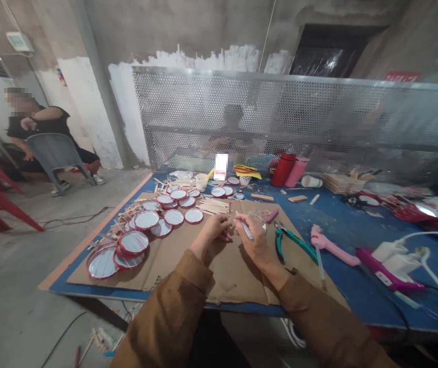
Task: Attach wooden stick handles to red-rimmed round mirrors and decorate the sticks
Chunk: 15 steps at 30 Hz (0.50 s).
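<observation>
Landmark: a cardboard sheet [238,278] is laid on a blue tabletop [360,294]; all places below are given from this sheet.

Left hand [212,236]: is held above the sheet's middle, with the fingers curled inward. Anything gripped is hidden by the fingers, so a pinch cannot be told.

Right hand [255,243]: is held just beside the left hand, with a slender pale stick [247,231] pinched between thumb and fingers.

Held item: the slender pale stick is kept above the sheet's middle, clear of its surface. Its exact material cannot be told.

Round red-rimmed mirrors [146,220]: are grouped and partly overlapped on the sheet's left half.

Wooden craft sticks [213,206]: are piled at the sheet's far edge.

Green-handled pliers [291,243]: are laid at the sheet's right side, near the right hand.

Pink glue gun [330,246]: is placed just past the sheet's right side.

Seated person [38,122]: is seen well to the left of the sheet, on a grey chair.

Step in hand: close handwork on the held stick is judged to be under way.

Next move: a steady two-handed hold over the sheet is judged to be called for.
</observation>
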Available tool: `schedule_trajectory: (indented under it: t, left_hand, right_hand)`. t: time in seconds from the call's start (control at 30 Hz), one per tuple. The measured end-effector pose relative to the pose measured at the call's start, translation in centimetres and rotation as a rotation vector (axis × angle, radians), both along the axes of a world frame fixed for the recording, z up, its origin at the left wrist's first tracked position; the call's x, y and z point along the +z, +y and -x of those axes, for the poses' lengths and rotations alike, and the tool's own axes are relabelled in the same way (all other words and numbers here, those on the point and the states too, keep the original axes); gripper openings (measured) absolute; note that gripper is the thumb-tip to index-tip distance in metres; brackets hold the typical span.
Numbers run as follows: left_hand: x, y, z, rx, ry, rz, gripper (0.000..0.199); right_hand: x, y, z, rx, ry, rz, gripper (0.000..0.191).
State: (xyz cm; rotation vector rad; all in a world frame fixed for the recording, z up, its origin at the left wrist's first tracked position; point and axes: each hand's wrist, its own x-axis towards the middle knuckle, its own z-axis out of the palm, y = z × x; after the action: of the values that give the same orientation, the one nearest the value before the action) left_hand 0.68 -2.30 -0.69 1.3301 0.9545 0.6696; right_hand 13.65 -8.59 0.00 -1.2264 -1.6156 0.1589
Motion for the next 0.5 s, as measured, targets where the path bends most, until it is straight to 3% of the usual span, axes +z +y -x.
schedule_trajectory:
  t: [0.1,0.17,0.33,0.4,0.47,0.5]
  left_hand:
    - [-0.1,0.1,0.0,0.002,0.030,0.009,0.011]
    - [-0.3,0.1,0.0,0.006,0.038,0.004,0.011]
    - [-0.5,0.0,0.1,0.006,0.029,-0.039,0.012]
    - [-0.5,-0.1,0.1,0.011,0.044,-0.047,0.012]
    - [-0.4,-0.1,0.1,0.018,0.061,-0.045,0.012]
    - [-0.4,-0.1,0.0,0.019,0.066,-0.045,0.012]
  right_hand:
    - [0.7,-0.6,0.1,0.043,0.171,0.040,0.021]
    - [2.3,-1.9,0.7,0.052,0.308,-0.011,0.019]
    - [9.9,-7.9,3.8,0.065,0.551,-0.398,0.008]
    - [12.4,-10.6,4.7,0.062,0.565,-0.450,0.011]
    - [12.7,-13.3,4.6,0.069,0.534,-0.465,0.024]
    - [11.7,-14.8,4.0,0.081,0.475,-0.432,0.033]
